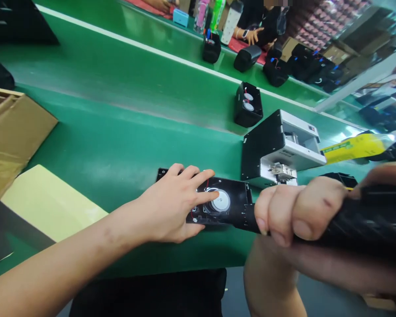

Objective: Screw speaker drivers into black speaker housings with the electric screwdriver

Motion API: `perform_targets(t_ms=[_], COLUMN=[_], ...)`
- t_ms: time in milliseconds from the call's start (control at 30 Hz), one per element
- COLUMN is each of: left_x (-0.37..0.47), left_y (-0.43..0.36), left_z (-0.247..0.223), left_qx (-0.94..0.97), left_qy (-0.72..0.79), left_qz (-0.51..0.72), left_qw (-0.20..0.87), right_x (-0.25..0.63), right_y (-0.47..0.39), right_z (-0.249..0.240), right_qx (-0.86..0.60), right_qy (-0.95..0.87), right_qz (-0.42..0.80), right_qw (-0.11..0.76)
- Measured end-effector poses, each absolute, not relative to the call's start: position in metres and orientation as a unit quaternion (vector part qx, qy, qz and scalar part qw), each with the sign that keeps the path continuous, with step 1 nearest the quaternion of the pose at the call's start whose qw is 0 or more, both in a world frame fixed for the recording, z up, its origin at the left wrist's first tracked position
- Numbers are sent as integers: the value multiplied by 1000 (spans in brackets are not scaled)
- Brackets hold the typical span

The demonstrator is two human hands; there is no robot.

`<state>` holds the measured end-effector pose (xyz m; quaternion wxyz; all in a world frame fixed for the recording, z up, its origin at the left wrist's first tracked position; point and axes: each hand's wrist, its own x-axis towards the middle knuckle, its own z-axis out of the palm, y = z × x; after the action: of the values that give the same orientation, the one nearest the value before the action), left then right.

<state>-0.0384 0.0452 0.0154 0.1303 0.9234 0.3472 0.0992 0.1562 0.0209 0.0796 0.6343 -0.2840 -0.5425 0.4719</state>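
Bare-skinned and spread wide, my left hand [171, 202] lies palm down across a black panel [236, 189], fingers fanned over its face and thumb by its near edge, seemingly steadying it. My right hand [300, 215] is closed, fingers curled firmly round a thick black power tool [366, 220]. The tool lies nearly level, its narrower end reaching the panel's right side; I cannot see its tip or tell whether a screw is under it.

The panel rests on a green tabletop [119, 145] just in front of me. One white speaker disc [222, 200] sits in it, beside my left fingertips, with a red wire [209, 180] close by. From this I judge that the speaker is placed and that fastening is partway along. How many screws are in I cannot tell, since my hand covers much of the panel. The panel lies open, its inner parts showing, so closing it up appears not yet done.

Just beyond the tool stands a black and silver machine [264, 149], perhaps a screw feeder. Behind it is a black open case [247, 116] with two pale discs inside. To the right, a yellow bottle [353, 149] lies tilted, blurred. To the left are a pale yellow sheet [56, 202] and a cardboard box [20, 132]. Farthest off, near a row of black housings [246, 59], another person's hand [252, 35] is spread beside a wristwatch.
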Motion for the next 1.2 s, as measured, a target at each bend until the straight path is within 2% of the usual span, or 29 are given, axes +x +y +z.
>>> perform_targets(t_ms=[100, 267, 733, 1000, 1200], left_x=[-39, -38, -38, -38, -37], left_y=[45, 46, 45, 42, 42], left_z=[15, 14, 16, 21, 22], left_qx=[924, 925, 925, 926, 925], left_qy=[344, 342, 344, 343, 342], left_qz=[103, 107, 99, 103, 104], left_qw=[131, 124, 123, 122, 127], right_x=[151, 157, 148, 148, 144], right_y=[23, 27, 31, 24, 25], right_z=[63, 50, 45, 40, 33], right_qx=[-254, -233, -241, -239, -201], right_qy=[-512, -540, -529, -570, -573], right_qz=[446, 462, 467, 470, 468], right_qw=[689, 664, 667, 630, 641])
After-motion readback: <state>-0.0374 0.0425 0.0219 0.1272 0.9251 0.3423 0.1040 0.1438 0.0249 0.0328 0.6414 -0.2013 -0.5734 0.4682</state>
